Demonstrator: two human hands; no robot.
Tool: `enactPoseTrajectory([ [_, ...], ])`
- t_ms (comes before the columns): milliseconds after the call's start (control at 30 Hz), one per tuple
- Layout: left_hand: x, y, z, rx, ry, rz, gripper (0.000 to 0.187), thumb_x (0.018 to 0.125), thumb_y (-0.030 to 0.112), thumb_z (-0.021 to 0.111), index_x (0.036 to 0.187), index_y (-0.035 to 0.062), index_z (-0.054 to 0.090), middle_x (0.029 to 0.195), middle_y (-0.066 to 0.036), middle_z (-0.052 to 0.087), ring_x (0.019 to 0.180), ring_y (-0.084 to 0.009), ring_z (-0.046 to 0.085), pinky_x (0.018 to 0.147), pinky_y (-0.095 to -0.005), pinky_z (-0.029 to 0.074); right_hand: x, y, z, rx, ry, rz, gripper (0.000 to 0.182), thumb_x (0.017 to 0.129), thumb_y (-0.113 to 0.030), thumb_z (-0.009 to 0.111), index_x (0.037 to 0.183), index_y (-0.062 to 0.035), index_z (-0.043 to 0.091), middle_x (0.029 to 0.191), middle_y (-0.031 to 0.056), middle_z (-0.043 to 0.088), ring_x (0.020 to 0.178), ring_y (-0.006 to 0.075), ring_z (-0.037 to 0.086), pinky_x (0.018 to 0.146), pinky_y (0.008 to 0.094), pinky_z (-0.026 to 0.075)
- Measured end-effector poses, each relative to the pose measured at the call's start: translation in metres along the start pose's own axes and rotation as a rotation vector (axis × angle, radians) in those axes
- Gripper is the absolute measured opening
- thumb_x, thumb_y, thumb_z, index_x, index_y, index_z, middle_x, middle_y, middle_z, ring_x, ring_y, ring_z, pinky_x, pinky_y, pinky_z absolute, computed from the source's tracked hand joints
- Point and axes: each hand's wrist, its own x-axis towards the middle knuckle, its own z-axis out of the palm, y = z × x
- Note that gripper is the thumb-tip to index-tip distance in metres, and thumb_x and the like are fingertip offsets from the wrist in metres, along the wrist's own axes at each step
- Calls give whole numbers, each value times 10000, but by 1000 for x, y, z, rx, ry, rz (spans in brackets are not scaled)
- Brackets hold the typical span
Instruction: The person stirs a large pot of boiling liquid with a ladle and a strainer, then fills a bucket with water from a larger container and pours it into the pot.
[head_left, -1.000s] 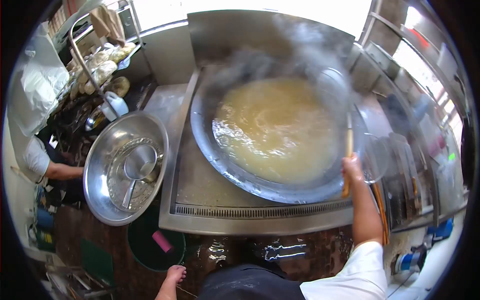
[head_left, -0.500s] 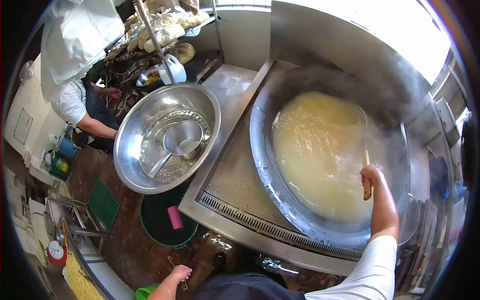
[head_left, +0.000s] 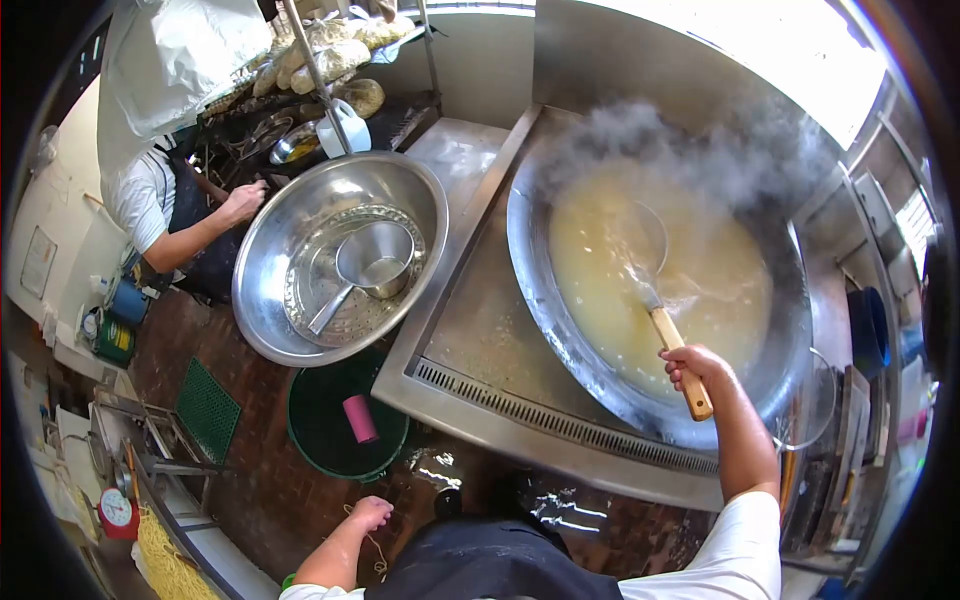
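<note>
My right hand [head_left: 697, 366] is wrapped round the wooden handle [head_left: 680, 358] of a strainer. The strainer's round wire head [head_left: 652, 238] lies at the surface of cloudy yellowish liquid [head_left: 610, 300], which steams in a very large metal wok [head_left: 528, 262]. Low in the view, my left hand [head_left: 372, 512] hangs over the floor with its fingers curled together; a thin cord [head_left: 378, 548] shows beside it, and whether the hand holds it is unclear. A steel saucepan [head_left: 375, 258] rests in a wide steel basin [head_left: 262, 290] left of the wok.
Beneath the basin is a dark green tub [head_left: 310, 440] with a pink cylinder [head_left: 360, 418]. A co-worker [head_left: 150, 205] is at the upper left, one hand near the basin's rim. The steel counter edge [head_left: 560, 450] runs before me. Steam covers the wok's far side.
My right hand has moved left, swinging the strainer left through the liquid; its head now shows more clearly. The co-worker's arm has risen. The view has shifted slightly.
</note>
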Motion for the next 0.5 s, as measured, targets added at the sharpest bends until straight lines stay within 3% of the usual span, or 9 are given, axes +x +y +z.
enactPoseTrajectory([
  [67,8,-6,-6,14,-15,31,223,872,256,612,1001,96,699,801,-12,659,623,-120,590,496,-299,464,-22,22,8,237,-223,55,249,885,-170,619,1101,-71,543,653,-14,500,486,76,470,458,273,460],
  [133,11,-9,-14,29,-38,30,207,872,252,612,985,99,694,808,-12,656,624,-120,585,496,-293,459,-57,38,24,282,-223,78,279,895,-168,603,1150,-87,522,662,-26,481,490,61,458,445,254,449],
  [233,18,-16,-28,14,-49,11,179,881,258,609,954,105,666,807,-1,639,630,-115,576,501,-285,441,-101,73,45,518,-410,99,303,905,-158,580,1189,-89,501,665,-37,444,501,66,463,439,254,472],
  [267,22,-20,-31,38,-65,22,179,881,258,609,954,105,666,807,-1,639,630,-115,576,501,-285,441,-118,86,54,565,-423,72,315,902,-148,589,1194,-77,496,672,-44,445,507,44,450,437,224,454],
  [367,32,-33,-40,25,-57,3,191,890,268,608,977,104,656,815,-3,635,628,-119,574,512,-294,444,-163,112,78,582,-428,8,375,899,-152,592,1249,-77,480,690,-40,462,519,56,467,461,243,475],
  [500,48,-59,-44,8,-79,-35,206,899,277,603,1005,105,644,846,-17,639,654,-131,580,545,-317,459,-218,139,114,465,-256,-127,385,875,-169,634,1229,-77,514,689,-36,481,522,74,494,469,252,466],
])
